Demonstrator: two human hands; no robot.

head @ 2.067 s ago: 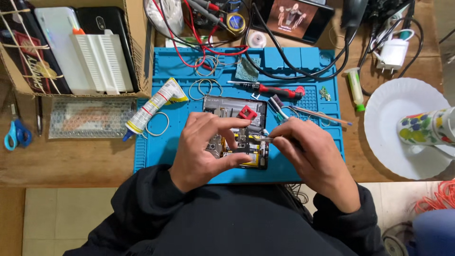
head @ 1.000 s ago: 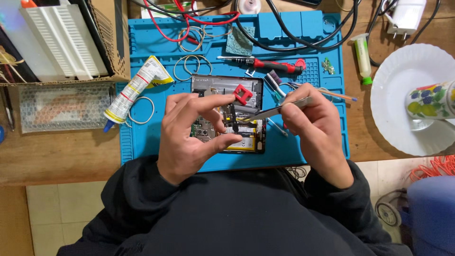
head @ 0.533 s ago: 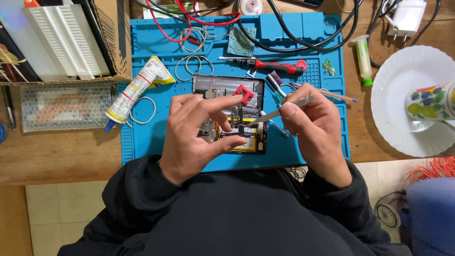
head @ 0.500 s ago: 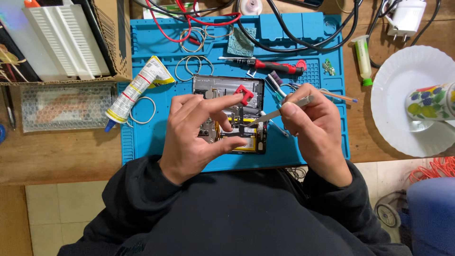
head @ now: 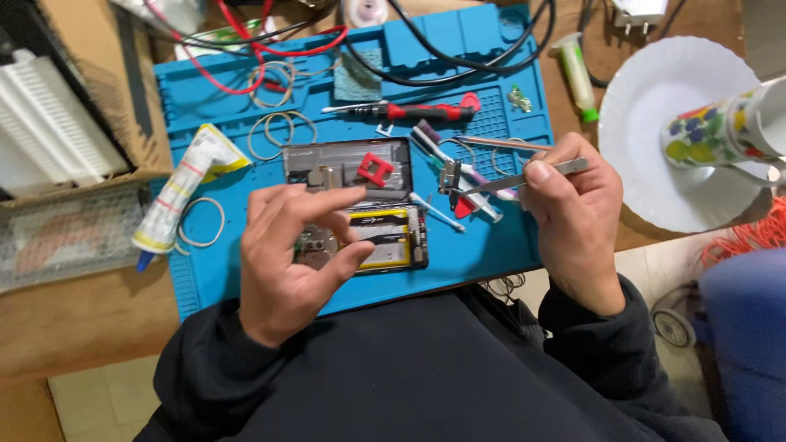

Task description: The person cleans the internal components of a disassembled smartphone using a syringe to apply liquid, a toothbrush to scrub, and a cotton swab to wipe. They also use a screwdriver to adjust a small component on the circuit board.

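The opened phone (head: 352, 200) lies face down near the middle of the blue mat (head: 508, 245), its back off, showing a dark upper half with a small red square part (head: 375, 169) and a black-and-yellow battery (head: 381, 237) in the near half. The mat covers much of a wooden table (head: 74, 327). To the right of the mat sits a white plate (head: 655, 106) with a flower-patterned mug (head: 720, 127) lying on it. At the far left stands a cardboard box (head: 98, 98) holding white ridged pieces.

The left hand (head: 286, 262) rests on the near left corner of the phone, thumb and forefinger curled loosely over it, pinching the edge between them. The right hand (head: 573, 213) is to the right of the phone, fingers clenched around metal tweezers (head: 524, 176), whose tips grip a small metal piece (head: 449, 174) just off the phone's right edge.

Left of the phone lies a squeezed glue tube (head: 184, 192) beside some rubber bands (head: 274, 135). Farther away on the mat lies a red-handled screwdriver (head: 409, 110), with red and black wires (head: 270, 49) looping along the far edge.
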